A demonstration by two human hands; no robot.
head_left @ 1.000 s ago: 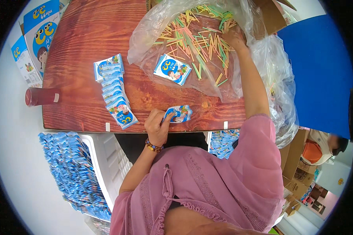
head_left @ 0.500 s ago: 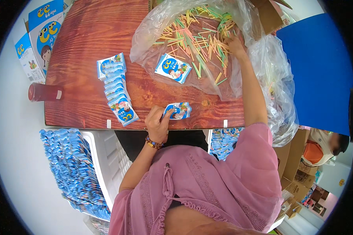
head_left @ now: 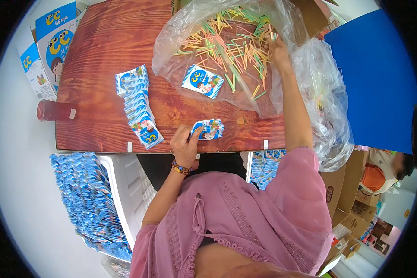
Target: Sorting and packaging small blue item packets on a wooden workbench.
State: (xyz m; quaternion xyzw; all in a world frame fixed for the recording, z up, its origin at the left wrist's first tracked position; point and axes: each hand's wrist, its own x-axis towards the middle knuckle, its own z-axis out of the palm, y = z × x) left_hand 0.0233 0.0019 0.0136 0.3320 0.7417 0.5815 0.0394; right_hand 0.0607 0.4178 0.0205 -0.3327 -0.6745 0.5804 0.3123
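Observation:
My left hand pinches a blue-and-white packet by its left side, just over the table's near edge. At the far right, my right hand is closed, with a small bundle of thin coloured sticks at its fingertips. Below and beside it, many loose yellow, green and pink sticks lie on a spread clear plastic bag. One flat packet rests on the bag's near-left part. Left of my left hand, several overlapping packets form a column on the wooden table.
A dark reddish jar lies at the table's left edge, and printed cartons stand beyond it. Below left, a white crate sits by a mass of packets. More packets sit below right. A blue panel stands right.
My right hand has drawn back slightly from the pile, and a small bundle of sticks now shows at its fingertips. My left hand keeps its grip on the packet, nearly still.

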